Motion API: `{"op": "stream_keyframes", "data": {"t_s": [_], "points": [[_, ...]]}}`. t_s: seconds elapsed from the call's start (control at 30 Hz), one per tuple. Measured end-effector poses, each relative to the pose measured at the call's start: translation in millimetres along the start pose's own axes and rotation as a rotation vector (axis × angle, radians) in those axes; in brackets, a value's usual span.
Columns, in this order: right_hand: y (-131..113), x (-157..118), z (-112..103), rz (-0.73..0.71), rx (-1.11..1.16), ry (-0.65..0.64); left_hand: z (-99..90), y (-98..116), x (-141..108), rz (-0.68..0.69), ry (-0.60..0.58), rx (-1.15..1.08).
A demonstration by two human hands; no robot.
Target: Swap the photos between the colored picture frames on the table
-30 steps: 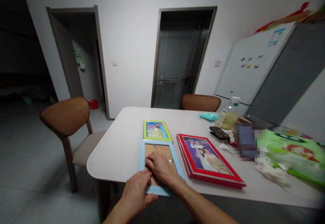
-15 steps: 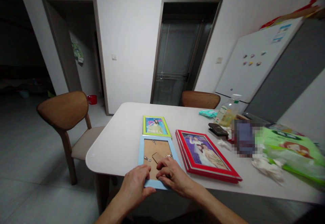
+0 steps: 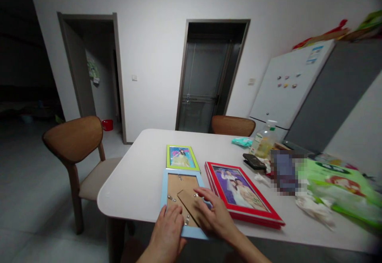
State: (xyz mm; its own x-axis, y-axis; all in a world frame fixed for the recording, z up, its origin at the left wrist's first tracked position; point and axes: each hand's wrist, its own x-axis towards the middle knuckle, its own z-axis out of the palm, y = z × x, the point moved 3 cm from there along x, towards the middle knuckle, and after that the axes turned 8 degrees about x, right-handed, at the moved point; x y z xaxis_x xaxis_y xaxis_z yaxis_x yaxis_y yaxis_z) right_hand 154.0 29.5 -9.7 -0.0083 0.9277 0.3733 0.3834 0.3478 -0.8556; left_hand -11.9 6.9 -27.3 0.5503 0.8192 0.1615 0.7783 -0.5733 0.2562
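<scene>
A light-blue picture frame lies face down at the table's front edge, its brown backboard showing. Metal turn clips sit along the backboard's sides, and a stand leg slants across it. My left hand grips the frame's lower left corner, fingers over the backboard and thumb by the front edge. My right hand is over the frame's right side, fingers apart, a fingertip at the right-hand clip. Whether it presses the clip cannot be made out. A lime-green picture frame lies face up just beyond.
Stacked red picture frames lie right of my hands. Farther right are a black wallet-like item, a bottle, crumpled tissue and a green package. Wooden chairs stand at the left and far side.
My right hand has moved from the middle of the backboard to the right-hand clip, its fingers opening. My left hand's fingers now lie flatter at the corner. The lower clip has come into view.
</scene>
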Motion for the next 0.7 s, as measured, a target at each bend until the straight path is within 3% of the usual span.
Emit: {"op": "stream_keyframes", "data": {"t_s": [0.1, 0.17, 0.23, 0.37, 0.43, 0.53, 0.6, 0.7], "points": [[10, 3, -18, 0.168, 0.247, 0.258, -15.2, -2, -1, -0.002, 0.089, -0.110], [16, -1, -16, 0.290, 0.482, 0.361, -33.1, -1, -2, -0.023, 0.209, -0.262], [15, -9, 2, 0.397, 0.726, 0.328, -47.8, 6, -1, -0.046, 0.319, -0.445], [-6, -21, 52, 0.495, 1.075, 0.047, -54.0, 30, 6, -0.052, 0.421, -0.698], [-17, -21, 55, 0.458, 1.126, 0.093, -52.5, 41, 12, -0.040, 0.435, -0.762], [-20, -12, 22, 0.377, 1.052, 0.288, -57.5, 56, 26, 0.033, 0.495, -0.884], [-15, -6, -18, 0.340, 0.946, 0.409, -64.5, 64, 38, 0.075, 0.519, -0.983], [2, 2, -87, 0.439, 0.773, 0.499, -73.9, 75, 60, 0.098, 0.449, -1.134]]}}
